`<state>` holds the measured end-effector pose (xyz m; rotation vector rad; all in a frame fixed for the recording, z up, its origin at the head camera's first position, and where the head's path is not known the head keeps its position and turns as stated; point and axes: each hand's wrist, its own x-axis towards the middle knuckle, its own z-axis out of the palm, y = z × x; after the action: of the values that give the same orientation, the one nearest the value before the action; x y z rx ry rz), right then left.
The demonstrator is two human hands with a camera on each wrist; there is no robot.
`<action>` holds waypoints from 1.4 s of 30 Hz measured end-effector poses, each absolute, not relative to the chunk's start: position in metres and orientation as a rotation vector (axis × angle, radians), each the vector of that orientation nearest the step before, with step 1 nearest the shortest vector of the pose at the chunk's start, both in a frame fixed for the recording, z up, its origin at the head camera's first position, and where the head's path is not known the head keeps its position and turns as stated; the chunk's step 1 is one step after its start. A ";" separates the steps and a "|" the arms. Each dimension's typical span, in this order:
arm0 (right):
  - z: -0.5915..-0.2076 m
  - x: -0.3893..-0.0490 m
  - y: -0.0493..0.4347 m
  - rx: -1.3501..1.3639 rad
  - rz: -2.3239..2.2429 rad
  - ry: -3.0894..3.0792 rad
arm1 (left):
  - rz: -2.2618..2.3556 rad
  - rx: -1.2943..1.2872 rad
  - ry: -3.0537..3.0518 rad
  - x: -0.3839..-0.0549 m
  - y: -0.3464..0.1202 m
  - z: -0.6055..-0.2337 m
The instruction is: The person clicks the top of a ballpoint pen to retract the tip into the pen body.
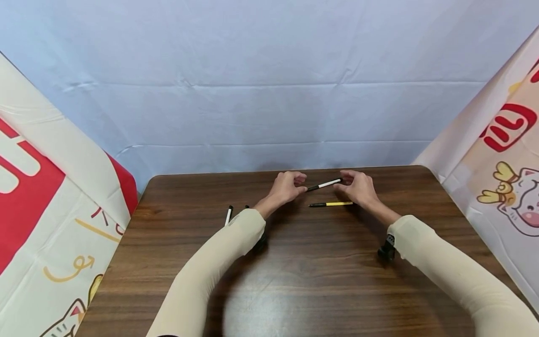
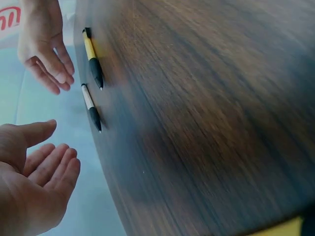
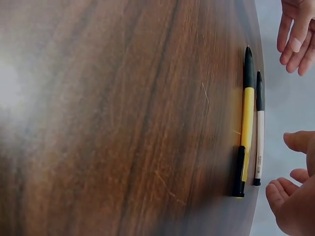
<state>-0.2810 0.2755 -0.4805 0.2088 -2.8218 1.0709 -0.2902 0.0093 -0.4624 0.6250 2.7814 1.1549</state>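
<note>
A white pen (image 1: 328, 184) with a black grip and black end lies slanted near the table's far edge. My left hand (image 1: 287, 186) hovers by its black tip, thumb and fingers apart. At the pen's other end is my right hand (image 1: 357, 187), its thumb also spread from its fingers. Both wrist views show a gap between the hands and this pen. Nearer to me, a yellow pen (image 3: 248, 118) with a black grip and clip lies on the wood, roughly alongside the white one. In the left wrist view my left hand (image 2: 39, 182) has its palm turned inward.
Another white pen (image 1: 229, 215) with a black end lies on the brown wooden table (image 1: 320, 271) to the left. Beside it a black pen end (image 1: 247, 206) shows, the rest hidden by my left sleeve (image 1: 223, 248). A pale cloth (image 1: 269, 112) hangs behind the table.
</note>
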 end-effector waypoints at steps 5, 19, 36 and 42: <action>-0.484 -0.284 0.279 0.171 1.063 -2.845 | 1.155 0.651 2.760 -0.294 0.017 -0.464; -0.492 -0.292 0.284 0.089 1.076 -2.885 | 1.155 0.617 2.756 -0.302 0.034 -0.478; -0.497 -0.297 0.279 0.073 1.092 -2.882 | 1.248 0.525 2.653 -0.313 0.038 -0.490; -0.498 -0.298 0.278 0.068 1.063 -2.888 | 1.280 0.452 2.648 -0.314 0.040 -0.493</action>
<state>-0.2976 0.2777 -0.4982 0.0675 -2.8876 1.0632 -0.3136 0.0399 -0.4927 0.4524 2.6479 1.2802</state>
